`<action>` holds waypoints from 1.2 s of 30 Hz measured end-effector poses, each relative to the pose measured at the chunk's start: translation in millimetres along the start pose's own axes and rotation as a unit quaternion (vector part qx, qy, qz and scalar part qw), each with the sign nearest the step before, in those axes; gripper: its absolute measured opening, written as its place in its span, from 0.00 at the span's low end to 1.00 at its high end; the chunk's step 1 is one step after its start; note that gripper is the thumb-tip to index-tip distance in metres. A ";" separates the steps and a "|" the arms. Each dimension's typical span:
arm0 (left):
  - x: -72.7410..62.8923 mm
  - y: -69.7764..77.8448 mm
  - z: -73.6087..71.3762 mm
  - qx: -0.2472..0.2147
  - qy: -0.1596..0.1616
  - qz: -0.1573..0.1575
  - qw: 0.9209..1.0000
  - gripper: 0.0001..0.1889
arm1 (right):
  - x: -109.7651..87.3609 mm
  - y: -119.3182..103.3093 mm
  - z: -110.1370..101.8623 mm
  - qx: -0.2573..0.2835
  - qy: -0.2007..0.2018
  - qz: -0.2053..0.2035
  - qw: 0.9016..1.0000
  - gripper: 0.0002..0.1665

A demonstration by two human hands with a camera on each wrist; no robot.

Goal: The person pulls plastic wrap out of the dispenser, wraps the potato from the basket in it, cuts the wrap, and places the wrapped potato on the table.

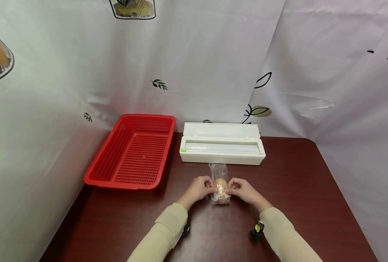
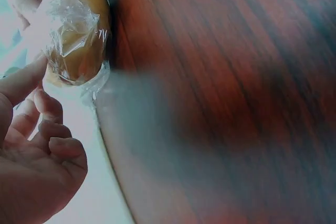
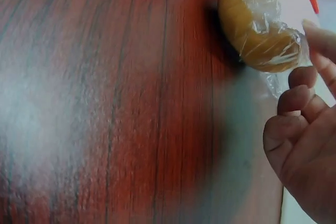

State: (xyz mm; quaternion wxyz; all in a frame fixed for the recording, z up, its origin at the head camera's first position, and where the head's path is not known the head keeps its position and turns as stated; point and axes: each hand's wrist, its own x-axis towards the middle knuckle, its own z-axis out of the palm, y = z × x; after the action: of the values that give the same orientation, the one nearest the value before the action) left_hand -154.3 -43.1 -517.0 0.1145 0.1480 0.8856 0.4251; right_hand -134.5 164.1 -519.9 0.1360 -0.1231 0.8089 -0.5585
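Observation:
An oval yellow-brown thing, like a potato or a fruit, lies on the table wrapped in clear cling film. The film's loose end stretches away toward the white box. At the left side, my left hand pinches the film between thumb and fingers. My right hand does the same on the opposite side, its other fingers curled in. Both wrist views show the shiny, wrinkled film over the smooth surface, with each thumb right at its edge.
Just beyond the hands stands a white cling film dispenser, lid raised, with a roll inside and a green slider. A red slatted basket sits at the back left. Printed white sheeting hangs behind the dark red-brown table.

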 end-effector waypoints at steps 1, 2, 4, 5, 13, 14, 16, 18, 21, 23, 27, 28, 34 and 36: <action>-0.8 0.7 0.1 0.006 -0.006 0.001 1.000 0.09 | -0.1 0.0 -0.2 -0.002 -0.007 0.004 1.000 0.08; -1.5 1.1 0.2 0.009 -0.011 0.003 1.000 0.09 | 0.0 0.4 -0.5 -0.008 -0.013 0.010 1.000 0.08; -2.0 1.6 0.1 0.011 -0.024 0.004 1.000 0.10 | 2.8 9.3 -1.0 -0.010 -0.021 0.016 1.000 0.09; -1.8 1.6 -0.3 0.008 -0.032 0.001 0.999 0.09 | 4.6 14.1 -1.2 -0.008 -0.026 0.019 0.999 0.09; 3.9 -2.7 -1.6 -0.023 -0.063 -0.028 0.997 0.09 | 10.6 14.6 -2.9 0.016 -0.074 -0.021 0.997 0.11; 3.9 -3.3 -3.2 -0.026 -0.059 -0.030 0.997 0.09 | 11.2 12.7 -4.0 0.014 -0.072 -0.013 0.997 0.12; 3.9 -4.0 -8.1 -0.038 -0.040 -0.039 0.998 0.11 | 13.9 10.4 -8.0 0.003 -0.059 0.008 0.998 0.13; 3.9 -4.0 -13.3 -0.032 -0.010 -0.041 0.999 0.12 | 17.5 6.9 -13.8 -0.006 -0.030 0.050 0.998 0.14; 5.3 -3.6 -17.0 -0.021 0.018 -0.054 0.998 0.13 | 27.1 3.5 -22.5 -0.030 0.021 0.108 0.993 0.16; 10.6 -5.2 -15.8 -0.012 0.025 -0.061 0.998 0.14 | 35.9 2.9 -27.1 -0.040 0.045 0.147 0.987 0.18; 29.4 -13.3 -8.3 -0.054 0.021 -0.097 0.994 0.20 | 52.5 4.9 -28.0 -0.040 0.061 0.207 0.976 0.24; 34.5 -15.0 -6.7 -0.066 0.014 -0.111 0.992 0.22 | 55.9 5.8 -26.8 -0.043 0.061 0.214 0.974 0.25; 47.7 -10.8 -5.7 -0.057 -0.018 -0.156 0.986 0.26 | 68.8 12.5 -16.9 -0.061 0.077 0.224 0.970 0.20; 44.3 -6.7 -7.7 -0.036 -0.009 -0.148 0.988 0.21 | 70.7 13.9 -15.6 -0.059 0.085 0.224 0.969 0.22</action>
State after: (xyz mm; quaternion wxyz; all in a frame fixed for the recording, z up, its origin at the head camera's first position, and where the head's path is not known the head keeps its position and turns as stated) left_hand -199.1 -36.7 -520.9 0.1894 0.0147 0.8809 0.4335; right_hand -206.7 157.6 -533.5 0.1810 0.1015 0.8558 -0.4739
